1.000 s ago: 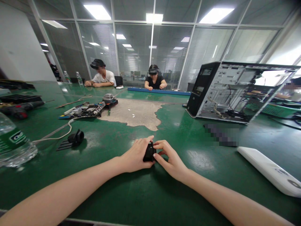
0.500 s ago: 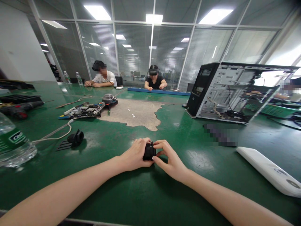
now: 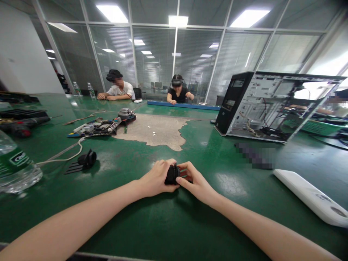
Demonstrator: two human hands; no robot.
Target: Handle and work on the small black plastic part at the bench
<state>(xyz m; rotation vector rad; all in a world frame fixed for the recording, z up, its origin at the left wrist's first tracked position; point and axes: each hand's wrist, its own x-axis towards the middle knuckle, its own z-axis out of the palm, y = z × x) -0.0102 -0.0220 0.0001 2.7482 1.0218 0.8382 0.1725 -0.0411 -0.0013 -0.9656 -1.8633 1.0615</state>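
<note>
A small black part (image 3: 172, 174) is held between my two hands, just above the green table (image 3: 152, 224). My left hand (image 3: 157, 177) is closed round its left side, with the thumb below and the fingers over the top. From the right, my right hand (image 3: 197, 183) grips the edge of the same part with thumb and fingertips. What the part is cannot be made out. Further left on the table lies another black part (image 3: 88, 159) with a round opening and several prongs.
A water bottle (image 3: 16, 163) and a drill (image 3: 24, 125) stand at the left. Behind are a circuit board (image 3: 95, 127) and two seated people. An open computer case (image 3: 255, 105) and a white object (image 3: 310, 195) are at the right.
The fingers of my right hand have shifted round the black part, and its thumb lies a little higher. My left hand has hardly moved. Across the table, a person's hand has risen slightly.
</note>
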